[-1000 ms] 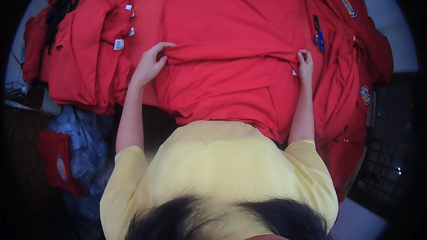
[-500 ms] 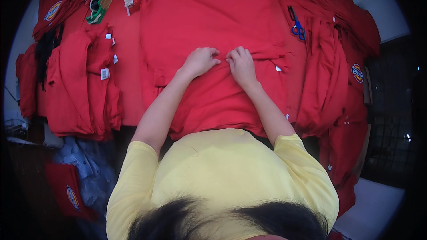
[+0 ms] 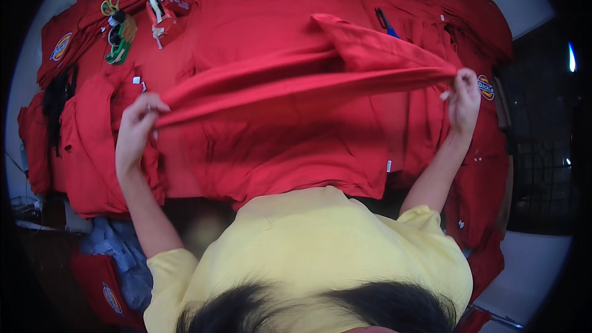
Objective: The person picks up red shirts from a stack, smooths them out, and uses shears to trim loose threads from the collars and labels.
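Observation:
A red garment (image 3: 290, 89) is stretched in the air across the table, pulled wide between my two hands. My left hand (image 3: 137, 126) pinches its edge at the left, over a folded pile of red cloth. At the right, my right hand (image 3: 464, 102) grips the opposite edge, fingers closed. A loose flap of the garment rises near the middle and folds over toward the right. Below it, more red fabric (image 3: 296, 160) lies spread close to my body. The exact kind of garment cannot be made out.
Folded red garments (image 3: 89, 148) are piled at the left, with others (image 3: 419, 31) at the right. Blue-handled scissors (image 3: 383, 21) lie partly covered. Toward the back left are yellow-handled scissors (image 3: 110, 5), a green holder (image 3: 122, 43) and a red tool (image 3: 163, 28). Plastic bags (image 3: 120, 253) hang lower left.
My hands have moved far apart from the middle, left hand to the left and right hand to the right. The garment has been lifted and stretched between them, partly covering the blue-handled scissors.

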Motion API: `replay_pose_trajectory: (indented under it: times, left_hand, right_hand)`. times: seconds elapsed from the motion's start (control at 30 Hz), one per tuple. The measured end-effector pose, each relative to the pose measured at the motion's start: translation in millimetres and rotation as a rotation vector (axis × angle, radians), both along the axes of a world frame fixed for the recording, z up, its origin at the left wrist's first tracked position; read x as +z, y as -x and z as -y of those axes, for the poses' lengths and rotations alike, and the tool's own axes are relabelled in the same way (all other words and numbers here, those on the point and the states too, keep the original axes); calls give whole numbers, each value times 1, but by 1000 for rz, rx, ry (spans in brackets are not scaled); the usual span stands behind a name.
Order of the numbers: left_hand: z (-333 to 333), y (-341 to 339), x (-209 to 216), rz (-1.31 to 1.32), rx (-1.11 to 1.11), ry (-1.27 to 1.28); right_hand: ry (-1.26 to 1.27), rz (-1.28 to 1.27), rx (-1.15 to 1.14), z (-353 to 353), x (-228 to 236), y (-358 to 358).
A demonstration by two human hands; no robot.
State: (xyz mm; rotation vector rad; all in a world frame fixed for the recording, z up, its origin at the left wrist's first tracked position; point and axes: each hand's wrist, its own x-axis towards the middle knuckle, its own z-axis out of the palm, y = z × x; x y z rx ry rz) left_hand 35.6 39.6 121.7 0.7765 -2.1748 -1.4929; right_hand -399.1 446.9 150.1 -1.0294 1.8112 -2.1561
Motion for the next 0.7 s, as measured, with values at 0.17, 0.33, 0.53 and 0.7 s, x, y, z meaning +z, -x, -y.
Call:
replay_pose_trajectory:
  times: [0.17, 0.33, 0.53, 0.7]
  left_hand:
    - [-81, -8, -17, -6, -310, -459]
    - [-164, 28, -74, -10, -195, -813]
    - [-192, 48, -109, 279, -551, -497]
    - [-146, 66, -73, 180, -336, -546]
  right_hand:
    - [-225, -204, -104, 136, 77, 63]
    - [-4, -349, 532, 373, 21, 67]
    - [-905, -757, -142, 311, -85, 106]
    - [-1404, -571, -780, 172, -153, 141]
